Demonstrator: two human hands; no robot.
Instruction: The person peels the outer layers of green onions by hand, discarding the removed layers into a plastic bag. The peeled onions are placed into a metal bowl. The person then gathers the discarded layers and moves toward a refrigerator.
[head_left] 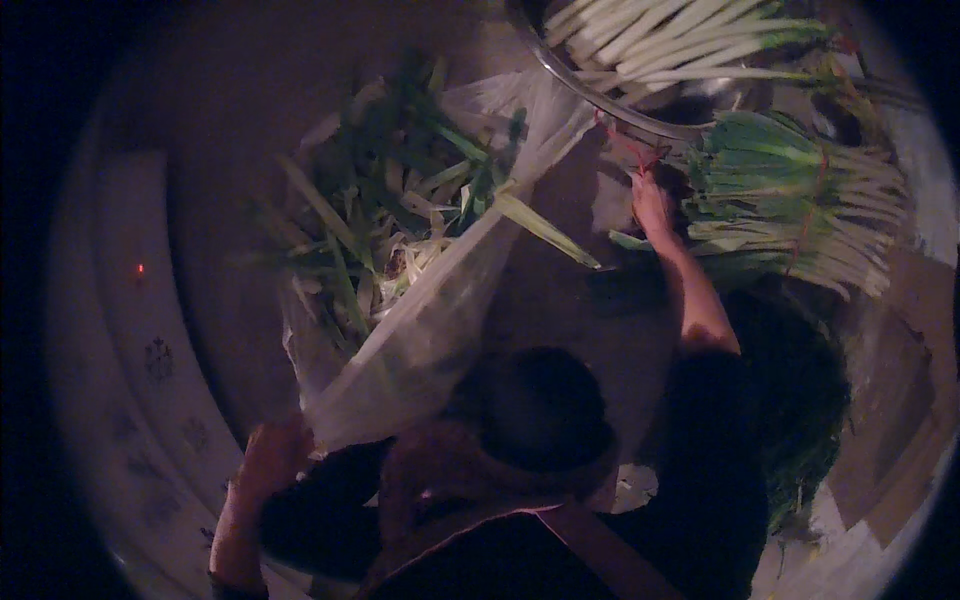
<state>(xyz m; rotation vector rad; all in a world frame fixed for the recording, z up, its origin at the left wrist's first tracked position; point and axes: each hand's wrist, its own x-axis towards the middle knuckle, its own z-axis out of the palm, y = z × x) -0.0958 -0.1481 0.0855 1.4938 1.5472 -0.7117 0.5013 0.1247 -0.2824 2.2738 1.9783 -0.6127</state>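
Head view, dim light, strong fisheye bend. I look down on my own forearms coming up from the lower edge

Right hand (652, 203): stretched forward, fingers pinched together on a red tie (640, 155) at the stalk end of a bundle of green onions (790, 205). The bundle lies just right of the hand, white stalks pointing right, a second red band around its middle. Grip looks closed on the tie, though the fingertips are dark and I cannot make out how firmly

Left hand (268, 458): low at my left, curled on the near corner of a pale plastic bag (420, 330). Closed on the film as far as I can tell. The bag runs away from me and carries a loose heap of green trimmings (390, 215); one long leaf hangs off its right side

Beyond the right hand, a metal bowl (600, 105) holds cleaned pale stalks (680, 40); its rim sits near the tie

Risks, my judgement: the tie is thin and hard to see in this light, so a pull could slip or drag the whole bundle toward me instead of freeing it. The bag is held by one corner only; a tug there could spill trimmings on the floor. The bowl rim is close enough to be knocked by the reaching wrist
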